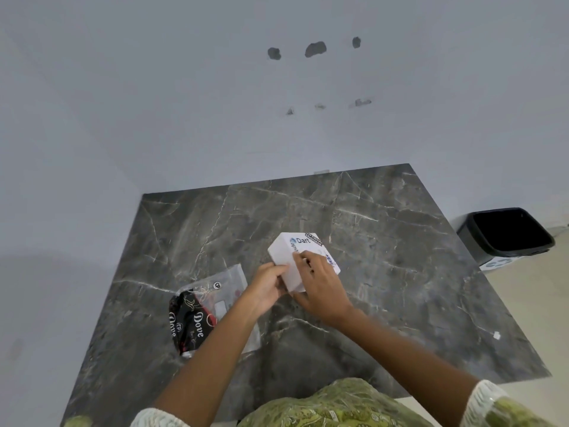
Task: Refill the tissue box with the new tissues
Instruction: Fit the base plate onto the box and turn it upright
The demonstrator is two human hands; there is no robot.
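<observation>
A white tissue box with stickers on its top stands on the dark marble table. My left hand grips the box's near left side. My right hand lies over its top and near right corner, fingers pressed on it. To the left, a plastic pack of new tissues, black with white "Dove" lettering and a clear end, lies flat on the table. My left forearm passes over its right edge. The box's opening is hidden under my hands.
A black waste bin stands on the floor beyond the table's right edge. A small white scrap lies near the right side of the table. A pale wall runs behind and to the left.
</observation>
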